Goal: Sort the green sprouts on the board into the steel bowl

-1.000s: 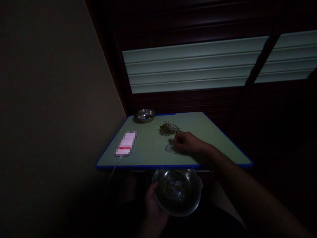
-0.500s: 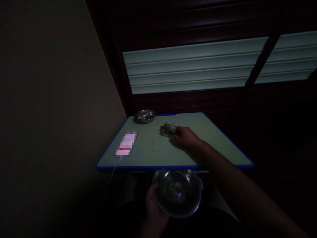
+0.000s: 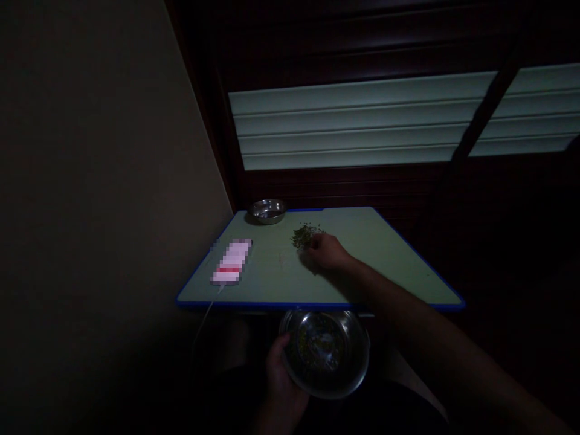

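Just below the table's front edge, my left hand point(image 3: 281, 374) grips the left side of a shiny metal bowl point(image 3: 356, 374), its thumb over the rim. Small greenish bits point(image 3: 317, 344) lie on the bottom of that bowl. Over the table, my right hand point(image 3: 328, 251) has its fingers bent and pinched together at the near right edge of a small pile of dark green seed-like bits point(image 3: 302, 234). What the right fingertips hold, if anything, is too dark and small to make out.
The pale green table point(image 3: 362, 223) has a blue rim. A smaller metal bowl point(image 3: 268, 212) stands at its back left corner. A blurred-out phone point(image 3: 232, 261) lies on the left with a white cable point(image 3: 206, 317) hanging off the front. A wall point(image 3: 113, 151) rises at the left.
My right hand has moved a little left and toward me along the pile's near edge. The left hand and its bowl stay about where they were.
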A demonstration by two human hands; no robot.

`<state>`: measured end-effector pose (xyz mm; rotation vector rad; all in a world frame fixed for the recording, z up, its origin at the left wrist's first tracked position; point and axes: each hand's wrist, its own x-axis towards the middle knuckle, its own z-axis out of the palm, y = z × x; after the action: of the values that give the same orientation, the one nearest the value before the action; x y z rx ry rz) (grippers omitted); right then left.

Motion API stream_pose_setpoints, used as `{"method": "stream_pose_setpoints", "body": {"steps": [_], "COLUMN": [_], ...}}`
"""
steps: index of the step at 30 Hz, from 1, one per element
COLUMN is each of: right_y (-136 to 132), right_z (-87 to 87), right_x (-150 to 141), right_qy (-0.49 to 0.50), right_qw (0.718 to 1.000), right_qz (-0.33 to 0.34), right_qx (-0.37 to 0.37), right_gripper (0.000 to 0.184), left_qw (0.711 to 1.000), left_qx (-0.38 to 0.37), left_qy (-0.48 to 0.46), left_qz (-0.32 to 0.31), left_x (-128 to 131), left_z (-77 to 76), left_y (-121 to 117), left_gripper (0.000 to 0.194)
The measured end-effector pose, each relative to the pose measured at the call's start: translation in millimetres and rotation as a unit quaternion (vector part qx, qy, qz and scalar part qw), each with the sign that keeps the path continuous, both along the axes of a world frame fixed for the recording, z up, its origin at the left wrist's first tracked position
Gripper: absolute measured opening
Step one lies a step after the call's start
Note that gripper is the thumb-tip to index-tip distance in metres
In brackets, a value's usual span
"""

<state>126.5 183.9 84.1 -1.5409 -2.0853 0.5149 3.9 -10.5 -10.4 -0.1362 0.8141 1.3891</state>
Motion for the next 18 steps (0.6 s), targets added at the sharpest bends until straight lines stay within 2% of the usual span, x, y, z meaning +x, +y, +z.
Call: {"method": "stream_pose_setpoints", "body": {"steps": [11, 14, 18], "right_y": [1, 2, 5], "right_z": [-0.8, -1.9, -4.5], "right_x": [-47, -44, -24], "right_qy": [0.006, 0.032, 0.055], "right_qw": [0.998, 0.996, 0.996], "right_qz": [-0.04, -0.043, -0.054], "right_qx": [-0.057, -0.068, -0.044], "right_gripper": [0.013, 0.011, 0.007], "left_qw": [1.0, 0.999, 1.0], "left_qx": [0.003, 0.009, 0.004], "left_qy": [-0.023, -0.031, -0.024], "left_qz": [0.007, 0.017, 0.018], "left_x": [1, 1, 3], "left_z": [1.9, 3.1, 1.8], "left_y": [-2, -2, -2], "left_gripper": [0.018, 0.018, 0.019]}}
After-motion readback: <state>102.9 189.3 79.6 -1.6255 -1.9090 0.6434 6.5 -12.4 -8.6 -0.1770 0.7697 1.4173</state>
